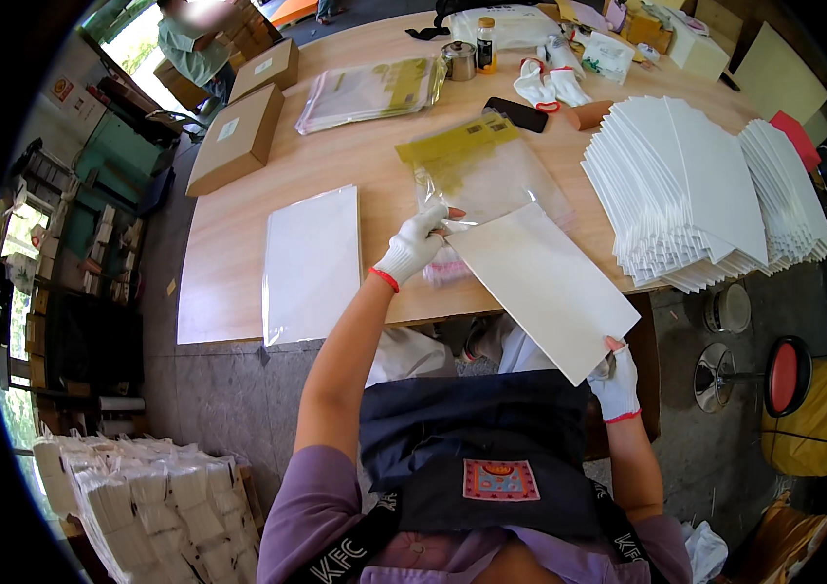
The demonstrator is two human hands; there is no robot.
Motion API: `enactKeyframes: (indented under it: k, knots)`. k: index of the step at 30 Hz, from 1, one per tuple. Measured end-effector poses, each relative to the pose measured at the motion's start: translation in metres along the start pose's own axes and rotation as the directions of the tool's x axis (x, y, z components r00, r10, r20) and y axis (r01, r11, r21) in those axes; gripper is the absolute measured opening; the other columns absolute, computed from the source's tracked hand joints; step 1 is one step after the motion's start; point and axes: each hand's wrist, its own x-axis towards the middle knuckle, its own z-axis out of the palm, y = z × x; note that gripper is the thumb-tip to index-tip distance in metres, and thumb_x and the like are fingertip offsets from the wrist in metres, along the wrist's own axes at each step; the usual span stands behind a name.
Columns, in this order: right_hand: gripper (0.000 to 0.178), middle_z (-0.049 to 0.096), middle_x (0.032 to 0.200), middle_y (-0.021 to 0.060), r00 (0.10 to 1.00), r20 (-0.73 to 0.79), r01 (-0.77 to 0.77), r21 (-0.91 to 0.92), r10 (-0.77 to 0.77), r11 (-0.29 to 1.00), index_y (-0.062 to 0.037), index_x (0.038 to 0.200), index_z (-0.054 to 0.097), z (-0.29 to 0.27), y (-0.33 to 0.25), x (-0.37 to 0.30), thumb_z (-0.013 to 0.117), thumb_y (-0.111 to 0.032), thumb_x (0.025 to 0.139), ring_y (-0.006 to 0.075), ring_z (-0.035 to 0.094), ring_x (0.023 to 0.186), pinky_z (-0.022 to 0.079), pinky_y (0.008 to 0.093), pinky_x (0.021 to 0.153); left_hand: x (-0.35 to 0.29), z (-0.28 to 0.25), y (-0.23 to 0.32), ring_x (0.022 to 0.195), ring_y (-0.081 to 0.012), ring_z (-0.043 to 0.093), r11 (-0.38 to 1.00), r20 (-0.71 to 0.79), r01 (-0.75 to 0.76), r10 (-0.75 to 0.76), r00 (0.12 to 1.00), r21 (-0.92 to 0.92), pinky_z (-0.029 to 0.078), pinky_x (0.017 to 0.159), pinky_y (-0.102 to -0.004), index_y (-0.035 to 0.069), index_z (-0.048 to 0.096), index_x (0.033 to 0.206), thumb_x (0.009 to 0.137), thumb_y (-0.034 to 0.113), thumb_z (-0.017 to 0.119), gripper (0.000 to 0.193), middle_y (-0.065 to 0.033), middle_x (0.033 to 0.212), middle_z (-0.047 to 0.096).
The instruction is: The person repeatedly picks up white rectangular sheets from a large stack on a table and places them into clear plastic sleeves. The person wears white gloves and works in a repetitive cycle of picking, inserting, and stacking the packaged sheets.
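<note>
My right hand (616, 382), in a white glove with bare fingertips, grips a white rectangular board (548, 292) by its near right corner. The board is tilted over the table's front edge, its far left corner close to my left hand (415, 243). That hand, gloved the same way, has its fingers closed at the near edge of a clear plastic bag (530, 180) with a yellow-green printed band. The exact pinch is small and partly hidden. More clear bags lie beneath this one. To the left, another white board in a clear sleeve (312, 263) lies flat.
Tall stacks of white boards (671, 185) stand on the right of the wooden table (223, 282). Further back are a pile of bags (369, 92), a black phone (516, 114), spare gloves (550, 86), a metal pot (459, 60) and a bottle (485, 46). Cardboard boxes (235, 141) line the left edge.
</note>
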Motion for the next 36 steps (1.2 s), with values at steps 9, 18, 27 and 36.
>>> enactKeyframes:
  k: [9, 18, 27, 36]
  knots:
    - [0.044, 0.056, 0.116, 0.0133, 0.996, 0.067, 0.062, -0.089, -0.056, 0.994, 0.0014, 0.125, 0.042, -0.003, 0.008, -0.002, 0.052, -0.010, 0.085, 0.0244, 0.058, 0.103, 0.050, 0.0346, 0.087, -0.026, 0.011, 0.026, 0.074, -0.0282, 0.060, 0.815, -0.026, 0.019, -0.006, 1.000, 0.579, 0.048, 0.062, -0.0370, 0.016, 0.057, 0.110, 0.072, -0.005, 0.048, 0.044, -0.0084, 0.095, 0.059]
    - [0.042, 0.058, 0.104, 0.0074, 0.995, -0.062, 0.066, -0.163, -0.077, 0.984, 0.0006, 0.124, 0.043, 0.060, 0.016, -0.055, 0.052, -0.016, 0.087, 0.0129, 0.058, 0.083, 0.047, 0.0239, 0.067, -0.064, 0.099, 0.046, 0.099, -0.0237, 0.058, 0.830, -0.731, -0.234, -0.269, 0.627, -0.506, 0.049, 0.081, -0.0335, 0.006, 0.048, 0.121, 0.080, -0.006, 0.053, 0.043, -0.0109, 0.114, 0.055]
    - [0.032, 0.059, 0.094, 0.0093, 0.987, 0.017, -0.144, -0.324, 0.158, 0.935, -0.0044, 0.120, 0.045, 0.056, 0.011, -0.077, 0.050, -0.020, 0.092, 0.0137, 0.059, 0.065, 0.045, 0.0242, 0.048, -0.089, 0.215, -0.034, 0.101, -0.0206, 0.057, 0.504, -0.221, 0.013, -0.401, 0.889, -0.863, 0.050, 0.083, -0.0332, 0.005, 0.048, 0.121, 0.086, 0.008, 0.056, 0.036, -0.0100, 0.114, 0.055]
    - [0.036, 0.056, 0.110, 0.0135, 0.960, 0.026, -0.279, 0.180, 0.279, 0.943, -0.0001, 0.127, 0.039, 0.089, 0.095, 0.015, 0.046, -0.016, 0.095, 0.0255, 0.060, 0.097, 0.052, 0.0394, 0.087, -0.146, 0.224, -0.041, 0.087, -0.0133, 0.058, 0.449, -0.152, 0.280, -0.713, 0.684, -0.848, 0.050, 0.073, -0.0283, 0.001, 0.056, 0.112, 0.090, 0.010, 0.048, 0.024, -0.0041, 0.096, 0.060]
